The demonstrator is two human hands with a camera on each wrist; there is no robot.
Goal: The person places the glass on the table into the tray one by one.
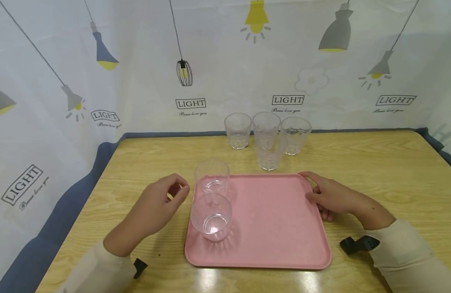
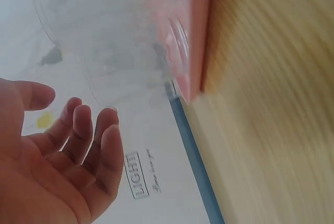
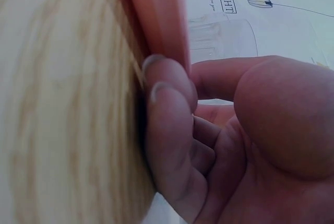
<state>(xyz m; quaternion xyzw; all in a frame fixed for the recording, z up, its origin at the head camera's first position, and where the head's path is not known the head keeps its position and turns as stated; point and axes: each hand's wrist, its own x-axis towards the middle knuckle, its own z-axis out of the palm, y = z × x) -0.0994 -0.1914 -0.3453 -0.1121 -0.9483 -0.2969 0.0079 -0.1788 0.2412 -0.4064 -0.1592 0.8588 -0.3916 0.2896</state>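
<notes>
A pink tray [image 1: 273,228] lies on the wooden table. Two clear plastic cups stand upright along its left side, the nearer cup [image 1: 215,228] in front of the farther cup [image 1: 212,175]. My right hand [image 1: 333,197] pinches the tray's right edge near the far corner, thumb on the rim; the right wrist view shows curled fingers [image 3: 169,130] against the tray's side [image 3: 167,20]. Just left of the tray, my left hand [image 1: 156,205] hovers with loosely bent fingers and nothing in them. In the left wrist view its fingers [image 2: 107,156] are apart from the tray.
Behind the tray stand several more clear cups: a left cup [image 1: 238,130], a right cup [image 1: 295,136] and a nearer cup [image 1: 268,156] among them. A white cloth [image 1: 225,49] printed with lamps hangs behind the table [image 1: 167,152].
</notes>
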